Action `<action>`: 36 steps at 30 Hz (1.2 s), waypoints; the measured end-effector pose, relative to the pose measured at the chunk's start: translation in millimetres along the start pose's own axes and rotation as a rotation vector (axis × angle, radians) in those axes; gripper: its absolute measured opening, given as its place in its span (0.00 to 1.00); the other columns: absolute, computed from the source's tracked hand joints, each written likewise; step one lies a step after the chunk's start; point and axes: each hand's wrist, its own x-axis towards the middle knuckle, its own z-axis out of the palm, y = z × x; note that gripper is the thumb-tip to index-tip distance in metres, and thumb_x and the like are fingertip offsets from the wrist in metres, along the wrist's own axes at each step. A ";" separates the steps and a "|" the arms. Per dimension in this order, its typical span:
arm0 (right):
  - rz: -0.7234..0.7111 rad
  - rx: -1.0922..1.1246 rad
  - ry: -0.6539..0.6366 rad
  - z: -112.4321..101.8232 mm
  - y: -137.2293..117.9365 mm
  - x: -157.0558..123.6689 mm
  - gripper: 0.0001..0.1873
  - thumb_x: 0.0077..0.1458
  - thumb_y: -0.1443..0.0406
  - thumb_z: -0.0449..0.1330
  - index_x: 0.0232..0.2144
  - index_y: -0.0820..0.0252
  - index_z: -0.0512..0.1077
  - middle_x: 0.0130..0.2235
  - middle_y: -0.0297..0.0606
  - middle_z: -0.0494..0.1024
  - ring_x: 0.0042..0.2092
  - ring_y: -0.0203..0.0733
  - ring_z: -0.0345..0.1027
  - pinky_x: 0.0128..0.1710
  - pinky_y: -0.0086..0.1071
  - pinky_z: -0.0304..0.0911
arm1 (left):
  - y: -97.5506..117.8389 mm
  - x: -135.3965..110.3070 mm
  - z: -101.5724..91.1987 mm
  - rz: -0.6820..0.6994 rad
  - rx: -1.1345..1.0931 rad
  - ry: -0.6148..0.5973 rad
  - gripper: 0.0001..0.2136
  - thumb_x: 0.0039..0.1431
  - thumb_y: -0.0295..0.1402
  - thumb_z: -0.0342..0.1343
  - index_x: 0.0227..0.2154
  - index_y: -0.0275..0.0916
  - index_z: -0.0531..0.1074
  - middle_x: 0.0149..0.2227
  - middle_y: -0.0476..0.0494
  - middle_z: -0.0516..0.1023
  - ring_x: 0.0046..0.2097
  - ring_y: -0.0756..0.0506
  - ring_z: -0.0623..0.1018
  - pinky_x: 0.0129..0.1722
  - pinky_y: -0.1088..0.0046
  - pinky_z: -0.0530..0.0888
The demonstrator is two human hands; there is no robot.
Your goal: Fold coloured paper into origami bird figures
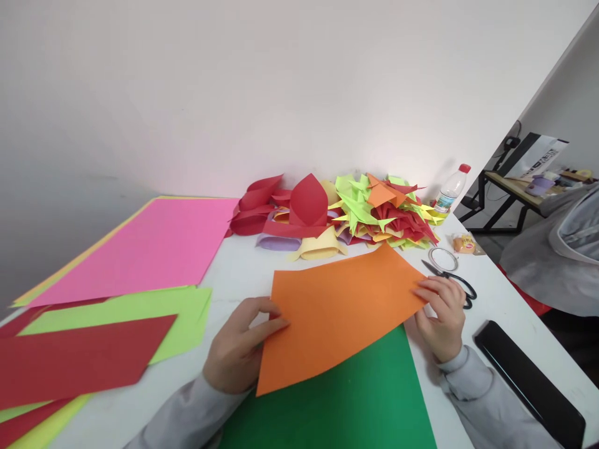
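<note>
An orange sheet of paper (337, 312) is held up by its two sides, slightly bowed. My left hand (243, 343) pinches its left edge, the thumb lying on the face of the paper. At the right corner, my right hand (440, 318) grips the sheet with its fingertips on the front. Beneath it lies a green sheet (365, 399), partly covered by the orange one. Just beyond my right hand are black-handled scissors (449, 274) and a roll of clear tape (443, 259).
Pink sheets (154, 243) and red sheets (84, 355) lie at the left. Folded paper pieces (384, 212) and curled red shapes (309, 202) are piled against the wall. A bottle (452, 189), a wrapped snack (464, 243) and a long black case (528, 380) are at the right.
</note>
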 end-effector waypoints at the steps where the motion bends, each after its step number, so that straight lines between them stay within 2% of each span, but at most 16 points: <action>1: -0.007 0.022 0.007 -0.1 0.1 0.1 0.11 0.49 0.72 0.55 0.32 0.52 0.72 0.36 0.37 0.77 0.44 0.50 0.70 0.51 0.53 0.56 | -1.1 -2.0 1.1 -0.020 0.005 0.019 0.03 0.59 0.31 0.55 0.32 0.44 0.73 0.36 0.44 0.72 0.37 0.47 0.77 0.34 0.73 0.77; 4: -0.006 0.105 0.049 0.3 1.3 -0.9 0.13 0.50 0.73 0.57 0.38 0.53 0.72 0.36 0.38 0.77 0.42 0.49 0.71 0.50 0.53 0.59 | -4.6 -8.1 2.7 -0.123 -0.033 0.004 0.05 0.61 0.33 0.52 0.31 0.43 0.73 0.39 0.43 0.73 0.37 0.48 0.77 0.33 0.74 0.77; 8: 0.117 0.307 0.072 4.7 4.9 -4.6 0.21 0.51 0.70 0.60 0.49 0.55 0.67 0.40 0.41 0.76 0.44 0.49 0.71 0.48 0.49 0.65 | -12.3 -12.1 0.1 -0.264 -0.161 -0.068 0.08 0.58 0.40 0.55 0.31 0.43 0.74 0.41 0.42 0.74 0.38 0.46 0.77 0.34 0.73 0.77; 10: 0.208 0.420 0.050 7.4 9.0 -5.2 0.24 0.51 0.69 0.61 0.51 0.56 0.66 0.42 0.42 0.76 0.44 0.47 0.71 0.48 0.48 0.66 | -15.9 -11.5 -1.3 -0.350 -0.200 -0.045 0.09 0.56 0.41 0.56 0.29 0.43 0.76 0.40 0.43 0.75 0.38 0.45 0.78 0.35 0.72 0.76; 12: 0.286 0.494 0.022 8.5 15.4 -3.8 0.21 0.51 0.68 0.62 0.49 0.56 0.67 0.42 0.42 0.76 0.44 0.46 0.71 0.50 0.48 0.65 | -18.2 -10.0 -1.9 -0.480 -0.213 0.004 0.10 0.56 0.42 0.56 0.26 0.43 0.76 0.38 0.43 0.76 0.39 0.44 0.78 0.37 0.70 0.76; 14: 0.334 0.565 -0.089 8.3 23.3 -1.4 0.16 0.52 0.67 0.63 0.44 0.56 0.70 0.42 0.42 0.76 0.45 0.46 0.71 0.51 0.46 0.65 | -19.3 -8.5 -2.0 -0.585 -0.224 0.034 0.12 0.56 0.43 0.55 0.24 0.42 0.75 0.38 0.43 0.76 0.40 0.43 0.78 0.40 0.68 0.75; 16: 0.355 0.672 -0.309 7.8 30.4 0.3 0.13 0.53 0.64 0.63 0.42 0.57 0.71 0.40 0.41 0.77 0.45 0.45 0.71 0.50 0.43 0.65 | -20.0 -7.6 -2.4 -0.617 -0.243 0.028 0.13 0.56 0.44 0.54 0.24 0.42 0.75 0.37 0.41 0.77 0.40 0.42 0.78 0.40 0.67 0.75; 19: 0.393 0.803 -0.617 7.9 35.4 -0.9 0.17 0.55 0.58 0.62 0.46 0.58 0.70 0.35 0.39 0.78 0.39 0.42 0.73 0.44 0.38 0.68 | -21.0 -7.3 -3.6 -0.552 -0.245 -0.013 0.16 0.49 0.50 0.57 0.27 0.42 0.75 0.38 0.40 0.76 0.40 0.40 0.78 0.39 0.66 0.75; 21: 0.414 0.800 -0.705 7.6 34.7 -2.6 0.18 0.57 0.55 0.59 0.46 0.59 0.71 0.34 0.39 0.78 0.36 0.41 0.73 0.40 0.36 0.68 | -21.6 -7.3 -4.3 -0.515 -0.232 -0.048 0.18 0.47 0.52 0.57 0.28 0.42 0.75 0.37 0.40 0.77 0.40 0.39 0.78 0.40 0.65 0.75; 24: 0.443 0.723 -0.682 5.0 32.0 -2.2 0.17 0.57 0.52 0.58 0.38 0.59 0.75 0.32 0.40 0.79 0.36 0.42 0.73 0.40 0.36 0.67 | -21.7 -6.9 -3.8 -0.559 -0.227 -0.058 0.14 0.54 0.47 0.52 0.27 0.43 0.75 0.36 0.42 0.77 0.39 0.42 0.78 0.41 0.67 0.74; 28: 0.498 0.757 -0.630 2.5 30.5 1.8 0.21 0.57 0.49 0.56 0.32 0.59 0.76 0.31 0.41 0.79 0.35 0.44 0.73 0.41 0.37 0.67 | -18.4 -3.9 -1.5 -0.687 -0.160 -0.009 0.13 0.52 0.46 0.53 0.27 0.43 0.74 0.35 0.45 0.79 0.38 0.42 0.78 0.43 0.66 0.74; 32: 0.538 0.940 -0.589 6.1 28.9 0.4 0.33 0.60 0.43 0.43 0.34 0.58 0.78 0.39 0.44 0.80 0.44 0.49 0.72 0.50 0.42 0.63 | -13.7 2.0 -0.1 -0.904 -0.075 0.033 0.14 0.49 0.46 0.55 0.31 0.41 0.75 0.35 0.49 0.80 0.40 0.41 0.77 0.42 0.66 0.74; 34: 0.609 1.027 -0.589 9.0 28.2 -2.0 0.39 0.59 0.39 0.37 0.36 0.57 0.78 0.40 0.44 0.80 0.46 0.51 0.72 0.51 0.44 0.63 | -12.7 4.1 0.5 -0.964 -0.060 0.046 0.15 0.48 0.45 0.56 0.33 0.41 0.76 0.35 0.50 0.81 0.39 0.41 0.77 0.39 0.69 0.74; 36: 0.659 1.080 -0.583 11.3 28.2 -4.0 0.40 0.56 0.37 0.37 0.38 0.56 0.77 0.41 0.44 0.80 0.46 0.51 0.72 0.50 0.45 0.64 | -12.5 4.3 1.5 -0.989 -0.025 0.020 0.16 0.49 0.46 0.55 0.32 0.40 0.76 0.32 0.50 0.80 0.34 0.43 0.77 0.33 0.71 0.73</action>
